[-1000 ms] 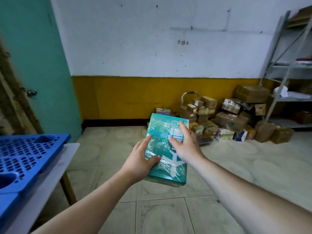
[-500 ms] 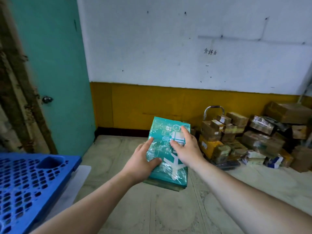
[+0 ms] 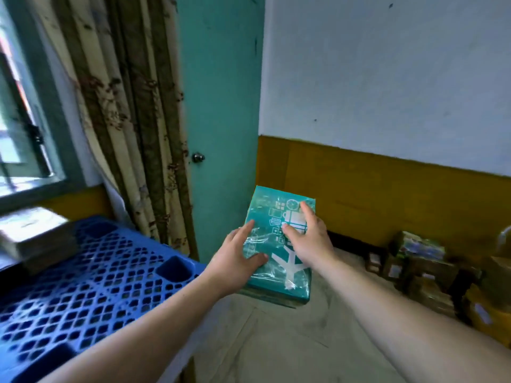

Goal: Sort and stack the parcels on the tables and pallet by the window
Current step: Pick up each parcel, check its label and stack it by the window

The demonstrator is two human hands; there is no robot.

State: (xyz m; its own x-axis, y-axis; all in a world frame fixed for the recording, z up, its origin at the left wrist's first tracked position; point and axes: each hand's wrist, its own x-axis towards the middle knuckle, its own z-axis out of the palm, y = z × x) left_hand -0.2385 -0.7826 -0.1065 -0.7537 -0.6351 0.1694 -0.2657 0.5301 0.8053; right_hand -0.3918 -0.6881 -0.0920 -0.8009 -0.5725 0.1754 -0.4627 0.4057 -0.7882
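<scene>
Out over the floor right of the blue pallet (image 3: 91, 275), the teal parcel (image 3: 279, 261) is held in the air, left hand (image 3: 239, 258) gripping its near-left edge, right hand (image 3: 308, 241) spread flat on top, underside fingers hidden. Blurred boxes (image 3: 431, 275) sit cut off far right. Since a second ago the view has swung left, bringing window (image 3: 25, 128), curtain (image 3: 132, 120) and a blurred parcel on the pallet (image 3: 33, 236) into sight.

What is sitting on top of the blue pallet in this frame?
One blurred, pale parcel rests on the blue pallet at its far left corner, by the window. The rest of its visible grid top is bare. The left forearm covers its near edge, so nothing there can be checked.
</scene>
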